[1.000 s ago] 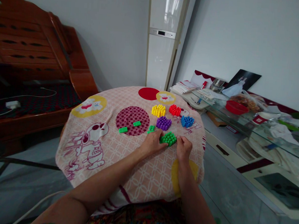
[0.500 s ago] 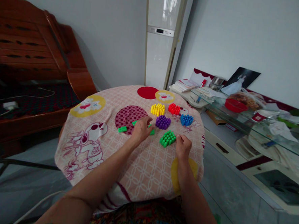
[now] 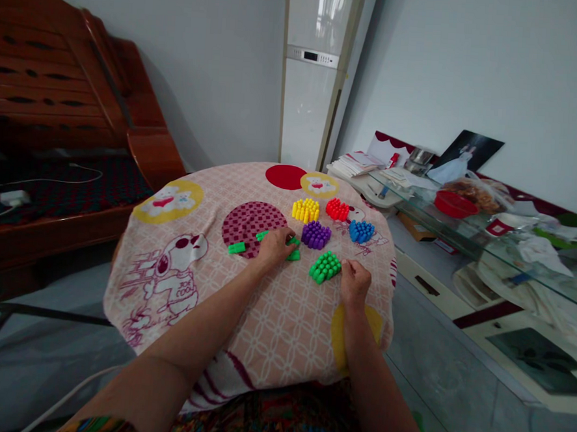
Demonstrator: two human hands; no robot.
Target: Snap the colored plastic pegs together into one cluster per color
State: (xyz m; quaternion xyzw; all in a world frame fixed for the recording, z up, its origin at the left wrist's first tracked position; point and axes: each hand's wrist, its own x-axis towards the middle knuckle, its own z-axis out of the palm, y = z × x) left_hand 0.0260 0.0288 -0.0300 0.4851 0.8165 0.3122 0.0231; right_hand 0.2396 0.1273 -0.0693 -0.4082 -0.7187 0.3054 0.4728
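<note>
My left hand (image 3: 275,246) is at the right edge of the maroon checked circle, its thumb and fingers curled down onto a small green block (image 3: 293,240). Another green block (image 3: 293,255) lies just below those fingers, partly covered. Two more flat green blocks, one farther left (image 3: 236,247) and one beside the hand (image 3: 262,235), rest on the circle. My right hand (image 3: 355,279) rests on the cloth with fingers closed, close to the right side of a cluster of green knobbed blocks (image 3: 325,266). Whatever its fingertips pinch is hidden.
Beyond the hands stand purple (image 3: 315,234), yellow (image 3: 306,210), red (image 3: 337,209) and blue (image 3: 361,231) clusters. A patterned cloth (image 3: 262,332) covers the round table. A glass-topped cabinet (image 3: 430,218) with clutter stands right, a wooden bench (image 3: 55,110) left.
My left hand has left the green cluster, moved left and lowered its fingers onto a loose green block. My right hand has stayed beside the cluster.
</note>
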